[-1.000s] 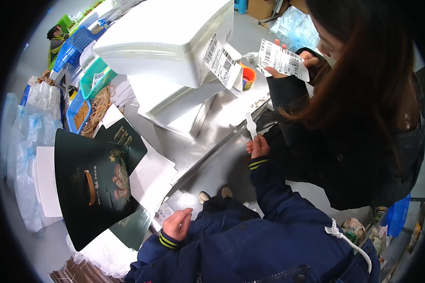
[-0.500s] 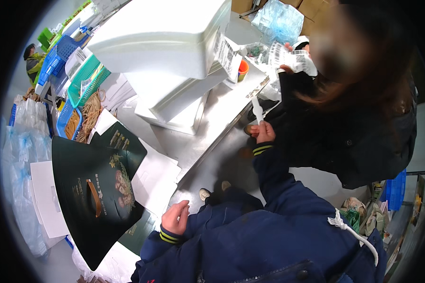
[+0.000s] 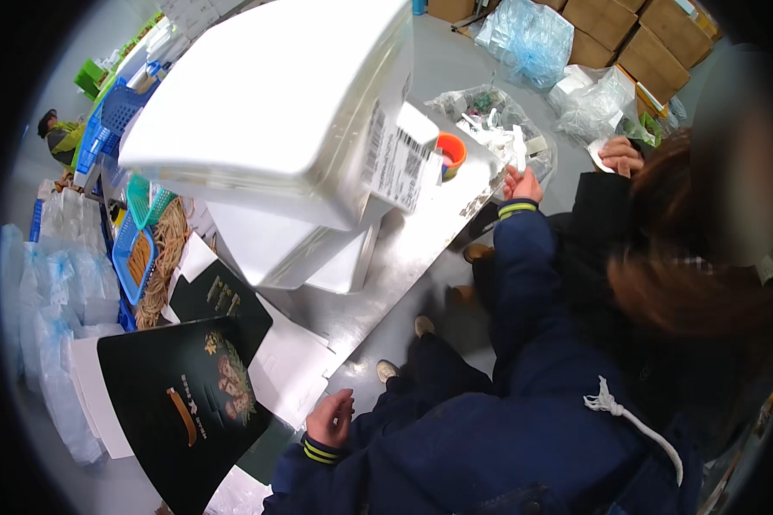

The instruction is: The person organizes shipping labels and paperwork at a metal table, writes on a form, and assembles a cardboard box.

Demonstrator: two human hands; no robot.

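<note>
My right hand (image 3: pixel 522 185) reaches out past the table's end, its fingers pinched on a white paper strip (image 3: pixel 519 148). Just beyond the fingers is a clear bag (image 3: pixel 541 148) filled with white scraps. My left hand (image 3: pixel 329 419) hangs near my body with fingers loosely bent and slightly apart, nothing visible in it. The nearest thing to it is a dark printed carton (image 3: pixel 137 378) with a brown handle. White foam boxes (image 3: pixel 258 112) are stacked on the metal table (image 3: pixel 386 283); the upper one bears a barcode label (image 3: pixel 399 163).
A person (image 3: pixel 593 249) in dark clothes stands close on my right, a hand (image 3: pixel 620 156) on something white. An orange cup-like container (image 3: pixel 452 153) stands at the table's end. Twine (image 3: pixel 165 257) and blue baskets (image 3: pixel 133 257) lie left. Brown cartons (image 3: pixel 605 30) are stacked at the back.
My right hand has moved farther out with the white strip, to the scrap bag. The other person has shifted right, uncovering the bag and cartons. My left hand's fingers have loosened slightly.
</note>
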